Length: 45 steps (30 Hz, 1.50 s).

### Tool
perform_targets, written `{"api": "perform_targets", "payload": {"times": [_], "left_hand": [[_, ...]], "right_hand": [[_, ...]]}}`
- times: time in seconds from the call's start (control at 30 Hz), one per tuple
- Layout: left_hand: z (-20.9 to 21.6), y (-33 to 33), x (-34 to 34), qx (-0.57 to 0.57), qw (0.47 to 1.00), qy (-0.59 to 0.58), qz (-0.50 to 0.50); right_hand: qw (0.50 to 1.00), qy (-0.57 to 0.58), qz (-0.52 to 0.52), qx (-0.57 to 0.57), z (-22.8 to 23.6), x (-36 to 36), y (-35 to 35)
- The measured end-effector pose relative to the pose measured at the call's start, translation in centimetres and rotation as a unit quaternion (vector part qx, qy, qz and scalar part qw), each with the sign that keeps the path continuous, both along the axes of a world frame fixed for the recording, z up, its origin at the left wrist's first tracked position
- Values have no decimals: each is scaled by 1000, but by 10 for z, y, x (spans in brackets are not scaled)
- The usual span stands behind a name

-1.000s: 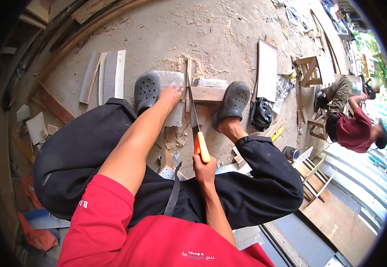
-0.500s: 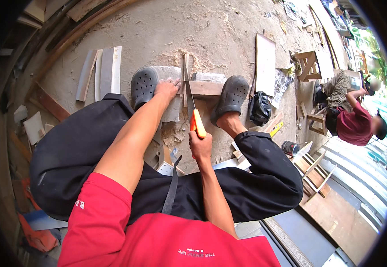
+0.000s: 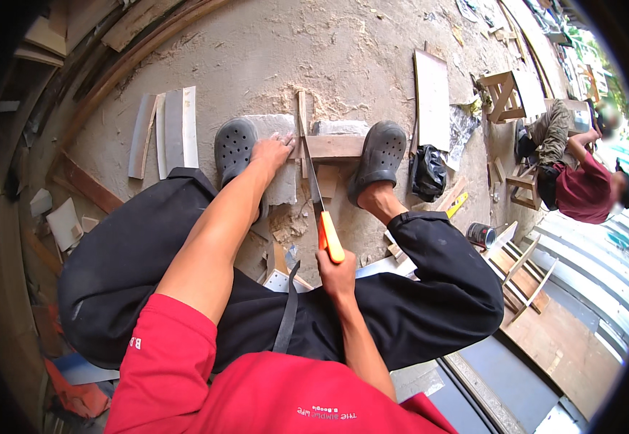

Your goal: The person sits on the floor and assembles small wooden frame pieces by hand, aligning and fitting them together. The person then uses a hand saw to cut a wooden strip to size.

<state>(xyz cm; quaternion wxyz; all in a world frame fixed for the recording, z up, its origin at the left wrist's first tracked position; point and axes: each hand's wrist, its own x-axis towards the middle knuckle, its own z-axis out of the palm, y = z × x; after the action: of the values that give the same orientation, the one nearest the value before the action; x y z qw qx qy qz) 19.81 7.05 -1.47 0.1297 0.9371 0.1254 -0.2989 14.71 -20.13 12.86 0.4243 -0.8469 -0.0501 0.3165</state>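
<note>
A handsaw with an orange and red handle (image 3: 330,237) is in my right hand (image 3: 337,275), fingers wrapped round the grip. Its blade (image 3: 312,170) slants up and away, the far part lying against a short wooden board (image 3: 335,147). At the board's left end my left hand (image 3: 272,150) bears down, its dusty fingers closed over the wood; their exact hold is partly hidden. Under that hand lies a pale grey block (image 3: 281,189). A thin upright-looking wood strip (image 3: 301,108) sits beside the blade. My clog-shod feet flank the board, the right clog (image 3: 380,155) touching its end.
Sawdust covers the ground beyond the board. Cut planks (image 3: 178,130) lie at left, a long pale board (image 3: 431,98) and black plastic bag (image 3: 428,172) at right. A can (image 3: 481,235) stands near my right knee. Another person (image 3: 586,181) sits at far right beside a wooden stool (image 3: 500,98).
My right hand has drawn the saw back toward my body, so more blade shows on the near side of the board. My left hand stays on the wood.
</note>
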Motion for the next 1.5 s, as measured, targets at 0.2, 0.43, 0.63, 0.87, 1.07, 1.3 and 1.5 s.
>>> {"api": "perform_targets", "payload": {"times": [0.2,0.43,0.63,0.87,1.07,1.3,1.5], "left_hand": [[-7,-6,-3,-11,1000,2,21],[-12,-6,-9,15,998,-60,26],[-18,-13,1,14,996,-85,29],[-22,-16,-10,53,994,-86,-29],[-17,-18,-2,61,997,-51,-14],[-32,-13,-10,40,997,-68,-3],[-23,-15,-9,51,997,-46,-31]], "right_hand": [[993,-36,108,-20,-8,-29,16],[996,35,-37,79,20,6,3],[997,-19,-26,65,33,25,11],[982,-178,17,65,41,13,24],[993,-113,9,36,30,28,40],[991,-117,33,58,42,30,24],[994,-97,39,41,35,31,26]]}}
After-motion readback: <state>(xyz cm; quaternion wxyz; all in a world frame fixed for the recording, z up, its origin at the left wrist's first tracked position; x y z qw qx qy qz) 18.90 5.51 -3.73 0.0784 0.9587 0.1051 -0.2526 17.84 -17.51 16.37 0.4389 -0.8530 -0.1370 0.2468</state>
